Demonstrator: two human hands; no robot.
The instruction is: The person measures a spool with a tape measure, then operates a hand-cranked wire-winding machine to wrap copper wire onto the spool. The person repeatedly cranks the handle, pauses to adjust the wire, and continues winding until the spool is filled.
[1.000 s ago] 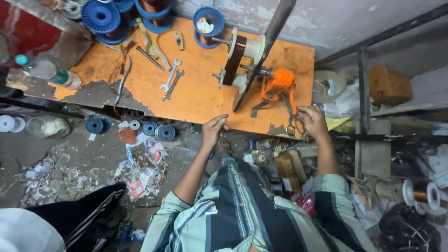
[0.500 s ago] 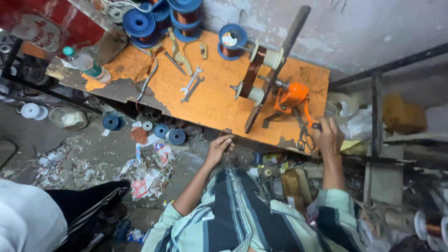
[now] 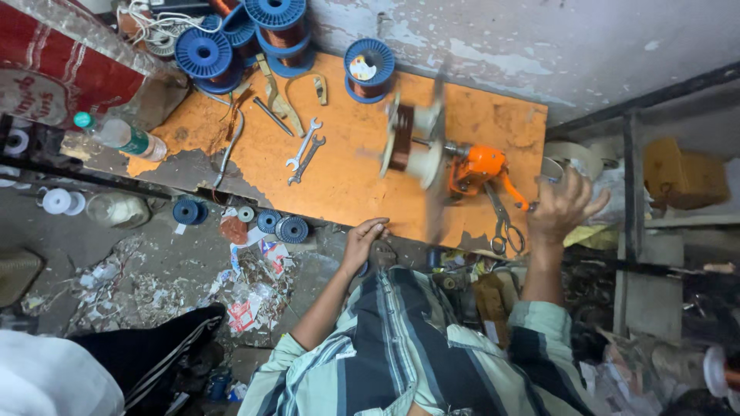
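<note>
Orange hand-cranked coil winder (image 3: 476, 168), rigid and bench-mounted at centre frame, spun; right hand (image 3: 566, 206) gripped its crank, left hand (image 3: 364, 239) curled on the bench edge (image 3: 339, 212).

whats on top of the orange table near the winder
On the table beside the orange winder: two wrenches, scissors, pliers and blue wire spools. The blurred spinning coil hides the table behind it.
</note>
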